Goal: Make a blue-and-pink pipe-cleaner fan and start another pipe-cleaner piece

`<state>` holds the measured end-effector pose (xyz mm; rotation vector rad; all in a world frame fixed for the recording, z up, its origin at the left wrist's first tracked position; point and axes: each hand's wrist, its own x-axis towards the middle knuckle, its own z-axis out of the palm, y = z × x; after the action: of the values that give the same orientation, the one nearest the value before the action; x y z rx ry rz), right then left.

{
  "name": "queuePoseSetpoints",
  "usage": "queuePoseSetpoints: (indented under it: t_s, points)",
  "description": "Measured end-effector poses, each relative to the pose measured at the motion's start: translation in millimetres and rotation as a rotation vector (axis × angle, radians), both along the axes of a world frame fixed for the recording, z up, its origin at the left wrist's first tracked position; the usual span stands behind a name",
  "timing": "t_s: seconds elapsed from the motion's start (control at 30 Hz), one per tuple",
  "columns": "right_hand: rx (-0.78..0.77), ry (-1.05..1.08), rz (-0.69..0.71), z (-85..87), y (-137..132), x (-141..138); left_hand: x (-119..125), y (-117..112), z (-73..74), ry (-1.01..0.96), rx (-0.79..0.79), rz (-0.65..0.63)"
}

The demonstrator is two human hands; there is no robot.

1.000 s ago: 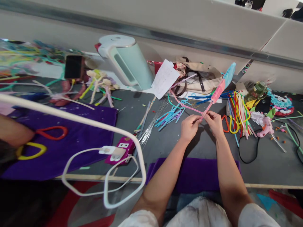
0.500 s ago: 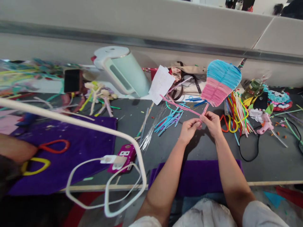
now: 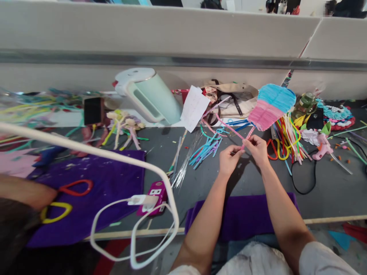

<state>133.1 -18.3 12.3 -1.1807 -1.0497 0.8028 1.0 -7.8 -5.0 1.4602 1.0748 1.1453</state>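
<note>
My left hand (image 3: 229, 159) and my right hand (image 3: 258, 149) meet above the grey table (image 3: 323, 191), both pinched on the thin pink stem of a pipe-cleaner piece. Its flat head (image 3: 271, 105) is blue on top and pink below, and it rises up and to the right of my right hand. A loose pink pipe cleaner (image 3: 226, 128) trails up and left from my fingers. Cyan and blue pipe cleaners (image 3: 205, 147) lie on the table just left of my left hand.
A mint kettle (image 3: 149, 95), a paper sheet (image 3: 195, 107) and a beige bag (image 3: 235, 97) stand behind. Coloured pipe cleaners (image 3: 286, 139), a pink glue gun (image 3: 321, 149) and a black cable (image 3: 304, 179) lie right. Purple cloths (image 3: 94, 183), a power strip (image 3: 151, 193) and another person's arm (image 3: 25, 191) are left.
The blue and pink head has turned from edge-on to face me and sits a little lower. My hands stay pinched on the stem; the view tilted up slightly.
</note>
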Motion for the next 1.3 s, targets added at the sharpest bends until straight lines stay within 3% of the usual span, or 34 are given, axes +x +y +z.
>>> queuePoseSetpoints:
  t_s: [0.3, 0.47, 0.63, 0.8, 1.0, 1.17, 1.3]
  points:
    - [-0.04, 0.001, 0.005, 5.0, -2, -6, 4, -6, 5.4, 0.043, 0.17, 0.072]
    - [-0.038, -0.037, 0.013, 3.6, -2, -4, 1, -2, 4.1, -0.17, -0.146, -0.053]
    - [-0.027, -0.016, 0.125, 0.6, -2, 0, -4, 1, 5.8, -0.386, -0.485, -0.213]
    - [-0.082, 0.136, 0.281, 8.5, -7, 0, -8, 0, 5.7, -0.466, -0.602, -0.351]
    - [-0.06, 0.125, 0.296, 8.1, -7, 3, -6, 0, 2.7, -0.415, -0.551, -0.374]
    - [-0.025, -0.014, 0.196, 3.3, -3, 6, -4, 2, 0.8, -0.262, -0.26, -0.238]
    - [-0.043, 0.037, 0.207, 3.6, -3, 4, -6, 3, -3.6, -0.14, -0.138, -0.139]
